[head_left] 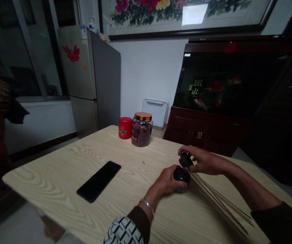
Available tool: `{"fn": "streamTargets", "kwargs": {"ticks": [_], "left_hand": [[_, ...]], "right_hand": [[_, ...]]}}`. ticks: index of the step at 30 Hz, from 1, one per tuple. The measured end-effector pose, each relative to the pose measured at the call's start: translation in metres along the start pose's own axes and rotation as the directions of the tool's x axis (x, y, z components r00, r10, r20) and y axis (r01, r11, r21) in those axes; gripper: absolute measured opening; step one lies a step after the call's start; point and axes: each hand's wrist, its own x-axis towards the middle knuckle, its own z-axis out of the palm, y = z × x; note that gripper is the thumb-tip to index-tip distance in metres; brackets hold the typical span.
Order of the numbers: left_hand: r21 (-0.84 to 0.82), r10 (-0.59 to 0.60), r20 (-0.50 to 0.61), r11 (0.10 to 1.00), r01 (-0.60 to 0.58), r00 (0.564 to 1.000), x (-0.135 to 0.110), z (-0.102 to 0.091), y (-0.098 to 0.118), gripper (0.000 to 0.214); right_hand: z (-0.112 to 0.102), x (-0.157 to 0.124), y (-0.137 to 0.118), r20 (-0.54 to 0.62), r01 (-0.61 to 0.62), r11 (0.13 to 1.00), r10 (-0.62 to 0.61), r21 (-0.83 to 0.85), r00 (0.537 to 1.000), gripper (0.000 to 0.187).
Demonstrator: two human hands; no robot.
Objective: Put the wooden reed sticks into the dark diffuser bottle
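Observation:
My left hand [167,181] is wrapped round a small, dark, glossy round bottle [182,175] near the right side of the table. Just above it, my right hand [204,160] grips a dark rounded piece [186,160] that looks like a cap, its fingers curled over the top. Several thin brown sticks [219,198] fan out from beside the bottle toward the lower right, passing below my right forearm. Whether their near ends sit in the bottle or lie beside it, I cannot tell.
On the wood-grain table [59,169] lies a black phone [99,181]. A red canister [125,128] and a glass jar with a copper lid [141,130] stand at the far edge. Beyond are a fridge [82,67], a white board-like object [156,110] and a fish tank [212,84].

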Motion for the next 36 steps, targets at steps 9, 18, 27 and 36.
{"fn": "streamTargets", "kwargs": {"ticks": [9, 18, 27, 36], "left_hand": [[-0.045, 0.011, 0.027, 0.999, -0.010, 1.000, 0.000, -0.002, 0.002, 0.064], [-0.082, 0.023, 0.024, 0.996, -0.021, 0.999, 0.003, 0.002, -0.005, 0.066], [-0.033, 0.032, 0.025, 0.999, -0.031, 0.999, 0.003, -0.001, -0.002, 0.066], [-0.081, 0.018, 0.043, 0.997, -0.014, 0.999, 0.003, -0.001, -0.001, 0.065]], "right_hand": [[0.084, -0.078, 0.010, -0.318, 0.012, 0.796, 0.228, 0.606, 0.920, 0.036], [0.183, -0.090, -0.008, -0.306, -0.188, 0.819, 0.400, 0.542, 0.864, 0.035], [0.151, -0.100, 0.018, -0.415, -0.319, 0.861, 0.478, 0.397, 0.774, 0.023], [0.109, -0.109, 0.097, -0.242, -0.645, 0.762, 0.617, -0.054, 0.749, 0.022]]}}
